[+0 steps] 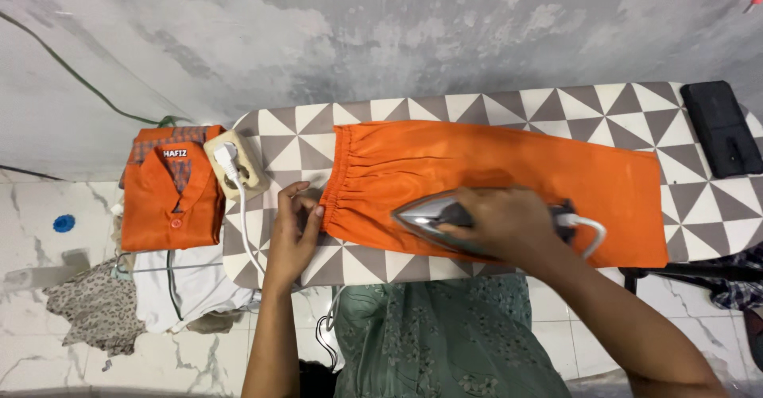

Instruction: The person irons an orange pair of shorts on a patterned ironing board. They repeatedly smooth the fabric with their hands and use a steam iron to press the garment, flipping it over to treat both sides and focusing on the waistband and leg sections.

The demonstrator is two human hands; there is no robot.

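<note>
On the ironing board [636,104], seen from the head camera, a pair of orange trousers [493,163] lay flat along the patterned cover, its gathered waistband toward the left. The right hand [501,223] had its grip closed round the handle of a steam iron [433,215], whose shiny nose pointed left and rested on the cloth just below the waistband. The left hand [294,235] lay open, fingers pressing the waistband edge flat, holding nothing. To judge by the cloth, most of the leg looked smooth already, while the gathered waist remained creased. A white cord ran from the iron's rear. Left of the trousers sat a beige socket block [238,163] with a plug in it, beside a folded orange shirt [171,199] atop a pile of clothes. A black pad [719,128] sat at the board's far right.
</note>
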